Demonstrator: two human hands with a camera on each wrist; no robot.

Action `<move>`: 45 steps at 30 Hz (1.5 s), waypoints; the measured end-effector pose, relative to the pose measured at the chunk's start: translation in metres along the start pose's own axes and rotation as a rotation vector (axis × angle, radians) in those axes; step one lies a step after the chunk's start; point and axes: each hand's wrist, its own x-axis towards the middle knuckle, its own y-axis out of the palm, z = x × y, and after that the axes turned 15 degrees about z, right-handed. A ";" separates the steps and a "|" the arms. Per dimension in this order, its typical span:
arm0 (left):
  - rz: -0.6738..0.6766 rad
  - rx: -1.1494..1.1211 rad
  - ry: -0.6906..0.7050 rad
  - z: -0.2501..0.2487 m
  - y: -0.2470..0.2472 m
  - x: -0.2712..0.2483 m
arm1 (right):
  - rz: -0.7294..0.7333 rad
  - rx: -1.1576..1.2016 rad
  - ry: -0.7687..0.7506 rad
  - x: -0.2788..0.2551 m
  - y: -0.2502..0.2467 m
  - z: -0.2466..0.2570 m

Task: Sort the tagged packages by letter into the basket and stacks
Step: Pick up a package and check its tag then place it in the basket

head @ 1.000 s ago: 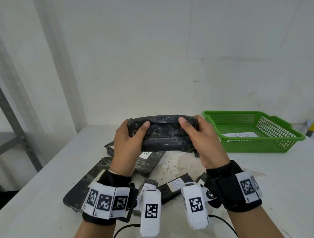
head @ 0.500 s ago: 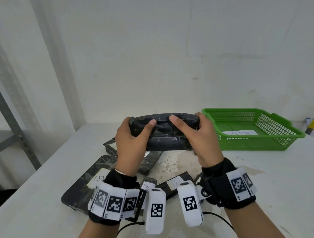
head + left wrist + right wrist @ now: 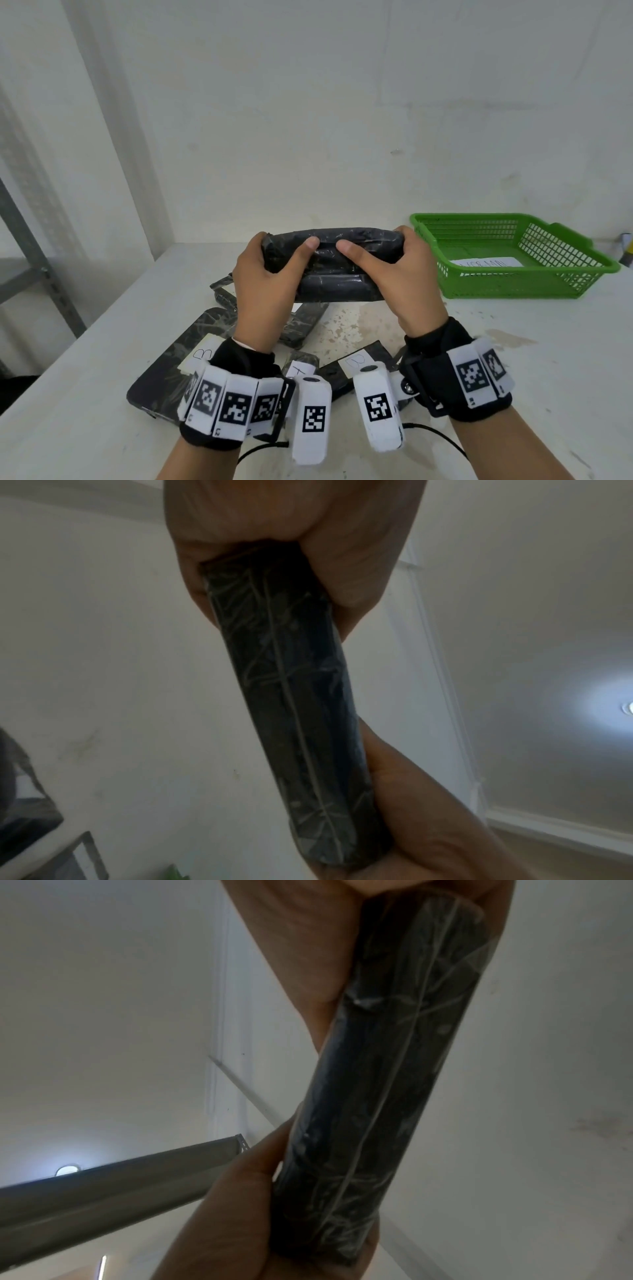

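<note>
Both hands hold one black wrapped package (image 3: 330, 274) up above the table, long side level. My left hand (image 3: 270, 274) grips its left end, thumb on the near face; my right hand (image 3: 404, 270) grips its right end the same way. The wrist views show that package (image 3: 294, 696) (image 3: 373, 1083) end-on between palm and fingers; no tag shows on it. Below lie more black packages: a large one tagged B (image 3: 171, 363), a small one tagged B (image 3: 356, 363), one with a white tag (image 3: 301, 370), and another (image 3: 301, 325) under my left wrist. The green basket (image 3: 513, 287) stands at the right.
A white paper label (image 3: 486, 263) lies inside the basket. The white table (image 3: 548, 377) meets the wall at the back. A grey metal shelf frame (image 3: 30, 246) stands beyond the table's left edge. A cable (image 3: 435, 435) trails from my right wrist.
Both hands have lifted the package slightly and my thumbs have slid closer together on its near face. The packages on the table have not moved.
</note>
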 end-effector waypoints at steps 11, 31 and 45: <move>-0.013 0.000 -0.012 0.000 0.001 0.002 | 0.010 -0.007 -0.017 0.001 -0.001 0.001; 0.015 -0.204 -0.118 0.010 -0.009 0.011 | 0.155 0.726 0.245 -0.001 -0.006 -0.006; 0.073 -0.426 -0.122 0.013 -0.011 0.011 | 0.194 0.635 0.186 -0.001 -0.009 -0.002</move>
